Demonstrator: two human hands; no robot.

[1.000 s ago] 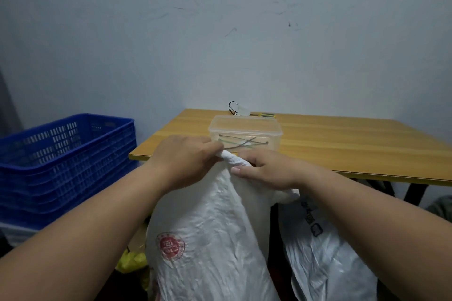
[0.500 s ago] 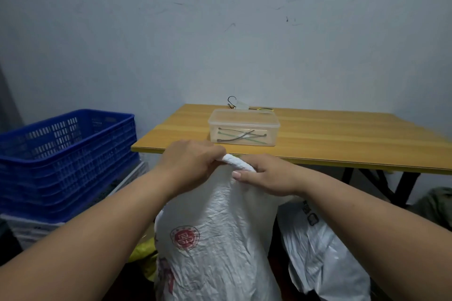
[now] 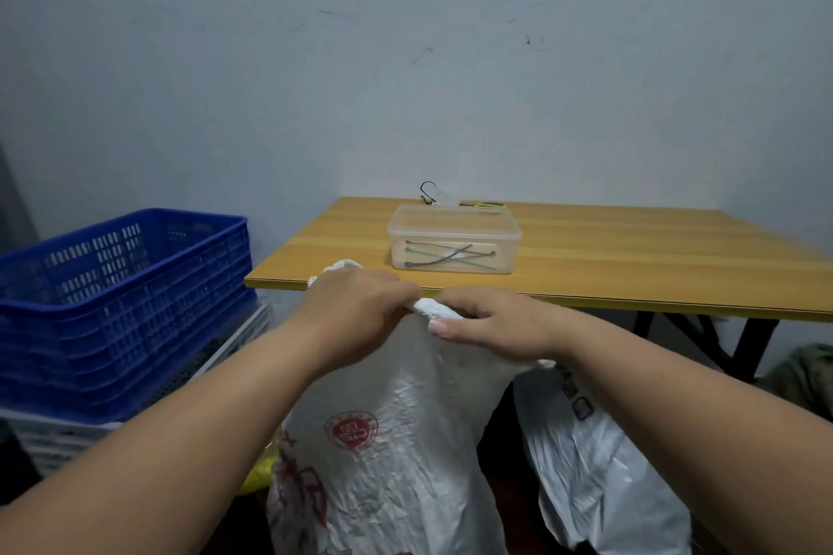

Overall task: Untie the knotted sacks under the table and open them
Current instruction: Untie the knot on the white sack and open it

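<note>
The white woven plastic sack with a red round stamp (image 3: 383, 442) was held upright before the wooden surface (image 3: 631, 257), its twisted neck (image 3: 428, 308) gripped by both hands' curled fingers, left hand (image 3: 356, 311) and right hand (image 3: 491, 324) close together, presumably so the knot could be worked loose.

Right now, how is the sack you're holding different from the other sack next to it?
The held sack stands tall, its twisted top gripped by the left hand and the right hand; the other sack slumps lower and nobody touches it. The held sack has a round red stamp; the other sack shows dark print. Both are white, crinkly, and sit in front of the table.
</note>
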